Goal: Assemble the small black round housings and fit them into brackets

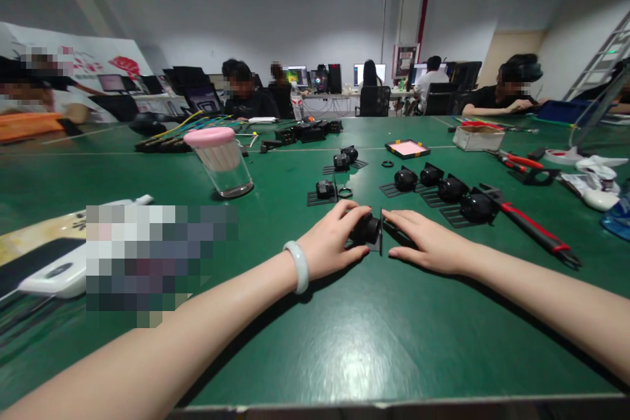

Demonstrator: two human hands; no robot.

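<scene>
My left hand (335,236), with a pale bangle on its wrist, curls thumb and fingers around a black round lens-like part (365,228). That part sits on the table against a thin upright black plate (381,231). On the plate's other side is my right hand (429,241), its fingers stretched out and thumb apart, fingertips at or very near the plate's edge. Whether they touch it I cannot tell. Just beyond my hands lie similar black parts on slotted brackets, among them one (325,189) behind my left hand and one (477,207) past my right. A black ring (345,192) lies close by.
A glass with a pink lid (211,138) stands left, beyond a white device (54,272). Adjustable pliers with red-black handles (539,230) lie right. Farther back are a pink-faced square frame (407,148), a white box (478,138) and cables (187,134). Several people sit beyond the green table (315,348).
</scene>
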